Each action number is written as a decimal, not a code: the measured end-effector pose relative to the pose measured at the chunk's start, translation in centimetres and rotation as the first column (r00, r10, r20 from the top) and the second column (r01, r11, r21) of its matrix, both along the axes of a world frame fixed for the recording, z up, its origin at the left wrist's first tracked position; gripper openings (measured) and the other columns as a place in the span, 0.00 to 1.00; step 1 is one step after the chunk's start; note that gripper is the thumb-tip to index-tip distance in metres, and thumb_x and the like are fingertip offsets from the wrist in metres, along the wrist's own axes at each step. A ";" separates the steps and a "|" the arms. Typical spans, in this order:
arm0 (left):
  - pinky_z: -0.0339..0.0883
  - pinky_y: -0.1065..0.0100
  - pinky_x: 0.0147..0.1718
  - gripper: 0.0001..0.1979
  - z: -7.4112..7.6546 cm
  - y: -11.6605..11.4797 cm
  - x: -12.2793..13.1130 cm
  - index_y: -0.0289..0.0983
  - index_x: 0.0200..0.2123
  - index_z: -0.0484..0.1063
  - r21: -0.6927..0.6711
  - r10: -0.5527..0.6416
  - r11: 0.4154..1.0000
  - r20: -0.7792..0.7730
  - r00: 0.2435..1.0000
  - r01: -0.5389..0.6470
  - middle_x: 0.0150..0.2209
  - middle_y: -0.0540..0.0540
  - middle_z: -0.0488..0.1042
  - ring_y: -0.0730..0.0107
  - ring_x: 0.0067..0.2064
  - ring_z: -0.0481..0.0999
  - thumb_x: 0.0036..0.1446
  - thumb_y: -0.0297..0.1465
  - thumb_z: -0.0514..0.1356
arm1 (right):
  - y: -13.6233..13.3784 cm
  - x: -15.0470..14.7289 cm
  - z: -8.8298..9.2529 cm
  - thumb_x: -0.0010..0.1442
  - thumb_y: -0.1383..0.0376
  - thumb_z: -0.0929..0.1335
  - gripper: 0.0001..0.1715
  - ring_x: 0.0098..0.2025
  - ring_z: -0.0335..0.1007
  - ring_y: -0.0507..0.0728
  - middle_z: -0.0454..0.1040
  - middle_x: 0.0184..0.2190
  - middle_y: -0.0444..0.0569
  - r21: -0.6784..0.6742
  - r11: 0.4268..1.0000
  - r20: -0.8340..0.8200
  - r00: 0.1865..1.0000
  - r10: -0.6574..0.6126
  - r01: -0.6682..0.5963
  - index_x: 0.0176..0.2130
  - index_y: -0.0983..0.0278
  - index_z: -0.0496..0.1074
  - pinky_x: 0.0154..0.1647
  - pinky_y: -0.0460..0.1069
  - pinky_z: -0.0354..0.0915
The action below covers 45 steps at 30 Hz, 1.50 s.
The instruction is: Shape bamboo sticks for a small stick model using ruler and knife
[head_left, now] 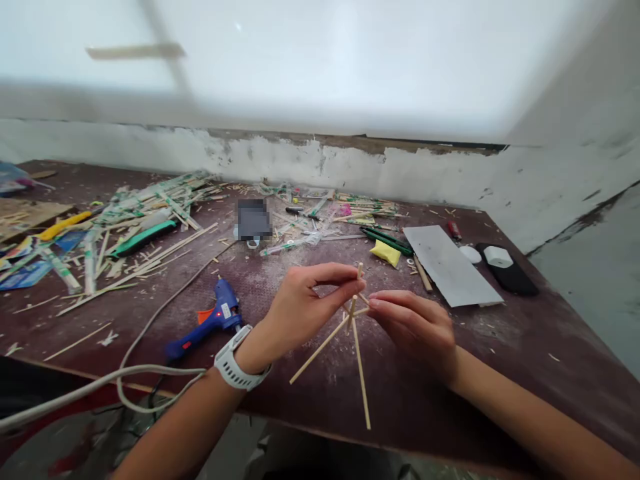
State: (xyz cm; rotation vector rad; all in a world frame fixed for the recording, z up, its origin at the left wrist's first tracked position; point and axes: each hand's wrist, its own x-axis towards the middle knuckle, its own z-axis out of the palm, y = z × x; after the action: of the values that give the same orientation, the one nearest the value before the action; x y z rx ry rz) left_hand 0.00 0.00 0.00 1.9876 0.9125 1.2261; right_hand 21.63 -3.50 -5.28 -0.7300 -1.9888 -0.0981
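My left hand [300, 299] and right hand [420, 327] pinch the stick frame [320, 351]; uneven squeeze could twist its 6 o'clock leg [361, 373] loose.

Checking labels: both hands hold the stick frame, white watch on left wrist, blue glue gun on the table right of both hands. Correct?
No: the blue glue gun lies left of both the left hand and the right hand, as the head view shows. The stick frame and white watch are as you say.
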 end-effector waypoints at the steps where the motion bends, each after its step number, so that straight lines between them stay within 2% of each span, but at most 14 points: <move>1: 0.77 0.69 0.42 0.04 0.0 0.0 0.0 0.41 0.39 0.84 -0.002 0.000 1.000 -0.003 1.000 0.000 0.39 0.50 0.86 0.67 0.40 0.85 0.60 0.31 0.70 | 0.0 0.1 -0.1 0.61 0.77 0.74 0.20 0.41 0.81 0.52 0.82 0.42 0.50 -0.002 1.000 0.005 1.000 0.002 -0.002 0.51 0.61 0.76 0.43 0.46 0.77; 11: 0.77 0.70 0.41 0.03 -0.3 0.0 0.1 0.41 0.39 0.84 -0.006 -0.009 1.000 -0.014 1.000 0.009 0.39 0.49 0.86 0.68 0.39 0.85 0.60 0.31 0.69 | -0.1 0.0 0.2 0.61 0.76 0.74 0.18 0.41 0.81 0.52 0.82 0.42 0.51 0.012 1.000 0.018 1.000 0.002 -0.002 0.49 0.62 0.77 0.43 0.46 0.77; 17: 0.77 0.69 0.42 0.04 -0.3 0.0 0.2 0.41 0.38 0.84 -0.095 0.030 0.995 0.086 0.996 -0.022 0.39 0.49 0.86 0.67 0.40 0.84 0.58 0.31 0.71 | 0.5 0.2 0.0 0.63 0.75 0.73 0.25 0.45 0.82 0.56 0.82 0.44 0.54 0.019 1.000 0.000 1.000 -0.016 0.016 0.58 0.62 0.71 0.45 0.48 0.78; 20: 0.78 0.67 0.40 0.05 -0.1 0.0 0.3 0.39 0.36 0.84 -0.227 0.050 0.974 0.208 0.977 -0.001 0.37 0.47 0.86 0.65 0.39 0.85 0.55 0.32 0.71 | 1.0 0.7 -0.4 0.65 0.76 0.70 0.27 0.45 0.81 0.57 0.81 0.46 0.54 -0.067 0.998 0.040 0.999 -0.011 0.014 0.60 0.60 0.69 0.45 0.50 0.78; 24: 0.79 0.67 0.38 0.08 0.0 0.3 0.3 0.38 0.36 0.83 -0.404 0.108 0.913 0.385 0.916 0.063 0.35 0.45 0.85 0.63 0.38 0.85 0.53 0.34 0.73 | 1.0 1.0 -0.6 0.65 0.73 0.69 0.30 0.41 0.81 0.56 0.80 0.47 0.55 -0.226 0.967 0.037 0.991 0.130 -0.118 0.64 0.60 0.65 0.45 0.52 0.78; 28: 0.79 0.68 0.42 0.08 -0.3 0.6 0.3 0.38 0.35 0.82 -0.487 0.132 0.856 0.527 0.839 0.171 0.36 0.45 0.85 0.66 0.40 0.85 0.54 0.35 0.73 | 0.4 0.7 -0.3 0.65 0.73 0.68 0.32 0.45 0.82 0.58 0.80 0.50 0.56 -0.304 0.923 -0.056 0.972 0.229 -0.235 0.65 0.60 0.64 0.48 0.54 0.78; 32: 0.78 0.69 0.43 0.08 -0.4 0.9 0.3 0.38 0.34 0.82 -0.537 0.180 0.819 0.574 0.799 0.201 0.36 0.46 0.85 0.68 0.40 0.84 0.53 0.34 0.74 | -0.1 0.5 -0.1 0.64 0.72 0.69 0.32 0.45 0.83 0.59 0.81 0.51 0.57 -0.390 0.882 -0.163 0.962 0.218 -0.266 0.65 0.61 0.65 0.47 0.54 0.79; 34: 0.78 0.69 0.44 0.08 -0.4 0.9 0.3 0.38 0.34 0.81 -0.554 0.220 0.811 0.588 0.778 0.189 0.36 0.46 0.84 0.69 0.40 0.84 0.53 0.34 0.73 | -0.1 0.4 -0.1 0.63 0.71 0.70 0.31 0.45 0.84 0.59 0.82 0.50 0.56 -0.415 0.870 -0.199 0.959 0.201 -0.268 0.64 0.61 0.67 0.47 0.53 0.80; 40: 0.77 0.64 0.51 0.10 -0.6 0.9 0.4 0.38 0.36 0.79 -0.559 0.265 0.813 0.605 0.751 0.163 0.40 0.46 0.84 0.67 0.45 0.84 0.54 0.36 0.72 | 0.2 0.2 0.0 0.64 0.74 0.71 0.19 0.42 0.83 0.57 0.84 0.42 0.49 -0.348 0.903 -0.250 0.953 0.169 -0.252 0.52 0.58 0.77 0.44 0.51 0.79; 45: 0.77 0.63 0.52 0.10 -0.3 0.6 0.5 0.38 0.36 0.78 -0.536 0.260 0.831 0.608 0.750 0.146 0.40 0.46 0.84 0.66 0.46 0.83 0.55 0.36 0.72 | 0.3 0.3 0.3 0.66 0.71 0.71 0.15 0.46 0.81 0.57 0.83 0.45 0.50 -0.416 0.858 -0.408 0.905 0.120 -0.301 0.50 0.56 0.80 0.45 0.52 0.78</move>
State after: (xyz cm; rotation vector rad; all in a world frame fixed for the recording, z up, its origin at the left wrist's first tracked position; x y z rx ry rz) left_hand 0.49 0.59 -0.28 0.9391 0.8246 1.3644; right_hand 21.96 -3.18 -4.97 -0.7554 -1.7189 0.6414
